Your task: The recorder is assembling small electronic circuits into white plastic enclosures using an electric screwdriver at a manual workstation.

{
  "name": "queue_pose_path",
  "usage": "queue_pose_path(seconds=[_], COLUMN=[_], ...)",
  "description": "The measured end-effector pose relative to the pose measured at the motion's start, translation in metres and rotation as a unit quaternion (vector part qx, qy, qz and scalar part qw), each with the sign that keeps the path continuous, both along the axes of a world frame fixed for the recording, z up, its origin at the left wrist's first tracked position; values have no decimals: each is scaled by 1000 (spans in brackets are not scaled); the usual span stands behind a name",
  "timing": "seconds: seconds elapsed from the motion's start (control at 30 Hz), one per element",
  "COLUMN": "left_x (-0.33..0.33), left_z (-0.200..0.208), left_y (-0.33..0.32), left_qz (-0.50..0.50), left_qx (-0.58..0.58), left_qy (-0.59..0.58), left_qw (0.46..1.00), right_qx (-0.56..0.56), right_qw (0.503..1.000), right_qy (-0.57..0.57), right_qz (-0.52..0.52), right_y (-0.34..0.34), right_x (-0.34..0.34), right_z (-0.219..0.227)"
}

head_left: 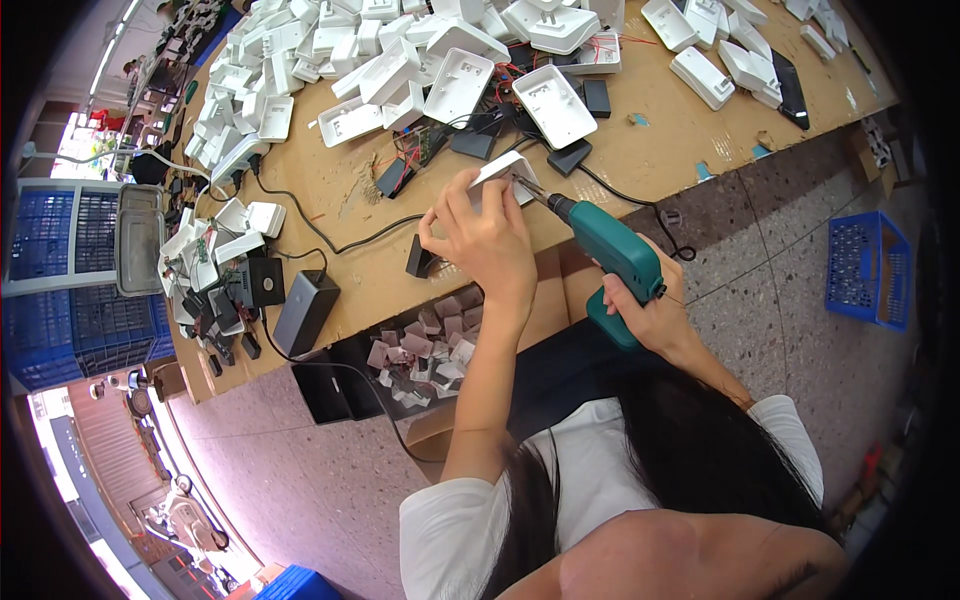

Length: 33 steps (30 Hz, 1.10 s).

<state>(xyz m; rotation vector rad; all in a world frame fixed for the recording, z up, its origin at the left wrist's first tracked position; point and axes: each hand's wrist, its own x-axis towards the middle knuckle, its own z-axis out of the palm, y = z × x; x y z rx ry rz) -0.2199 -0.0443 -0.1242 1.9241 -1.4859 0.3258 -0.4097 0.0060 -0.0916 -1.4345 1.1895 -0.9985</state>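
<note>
My left hand [487, 238] grips a small white plastic housing [516, 163] at the table's near edge, its fingers closed round the sides. In my right hand [655, 312] is a green cordless screwdriver [615, 245], held by its handle. The tool's bit points left and reaches into the housing; the exact contact point is too small to make out. Just beyond lie open white housings [556, 106] and black rectangular boxes [472, 145] with thin wires. A small black piece [420, 257] sits beside my left wrist.
White housings [300, 50] are heaped across the far side of the cardboard-covered table [350, 210]. A black power box [307, 310] with cables stands near left. Below the edge is a bin of pinkish pieces [420, 345]. A blue crate [868, 270] rests on the floor at right.
</note>
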Motion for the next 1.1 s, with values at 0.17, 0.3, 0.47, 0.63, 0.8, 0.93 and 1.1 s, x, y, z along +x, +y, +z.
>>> queue_pose_path(seconds=[0.17, 0.3, 0.47, 0.63, 0.8, 0.93, 1.1], left_x=[-1, -1, 0, -1, -4, -5, -7], left_z=[1, 1, 1, 3, 5, 5, 9], left_y=[1, 1, 0, -1, 0, 1, 3], left_qz=[1, -4, -9, -11, -9, -8, -13], left_qx=[-2, -4, -12, -9, 3, 6, 11], left_qy=[-3, 6, 21, 16, 1, 2, -2], left_qw=[1000, 1000, 1000, 1000, 1000, 1000, 1000], right_qx=[-9, -4, 41, 77, 55, 42, 6], right_qw=[1000, 1000, 998, 995, 997, 999, 1000], right_qy=[0, 11, -38, -57, -56, -29, -12], right_qz=[-6, -4, 8, 7, 5, 11, 0], right_y=[1, 2, 2, 2, 3, 4, 7], right_x=[1, -1, -1, -4, -4, -4, -6], right_z=[1, -3, -1, -3, -1, 3, -1])
